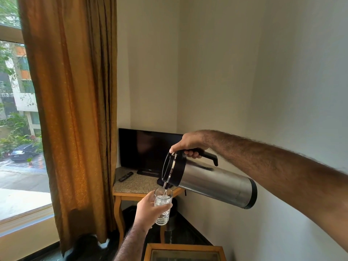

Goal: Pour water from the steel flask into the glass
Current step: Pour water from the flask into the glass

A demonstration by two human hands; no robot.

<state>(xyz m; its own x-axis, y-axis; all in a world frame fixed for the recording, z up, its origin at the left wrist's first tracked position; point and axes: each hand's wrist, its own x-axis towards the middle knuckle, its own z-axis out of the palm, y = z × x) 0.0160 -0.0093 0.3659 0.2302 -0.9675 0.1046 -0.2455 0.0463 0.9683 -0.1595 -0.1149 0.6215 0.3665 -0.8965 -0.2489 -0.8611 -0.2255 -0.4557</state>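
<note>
My right hand (pixel 190 143) grips the black handle of the steel flask (pixel 211 180), thumb resting on its black lid. The flask is tipped almost level, spout down to the left. A thin stream of water falls from the spout into the clear glass (pixel 163 204). My left hand (pixel 148 210) holds that glass upright in the air just under the spout. Bubbling water fills the glass to roughly half or a little more.
A corner table (pixel 135 185) with a stone top stands behind, bearing a dark TV (pixel 146 149) and a remote (pixel 125 176). An orange curtain (pixel 71 110) hangs at the left by the window. A wooden-framed glass table (pixel 184 249) lies below. A dark bin (pixel 172 221) sits under the corner table.
</note>
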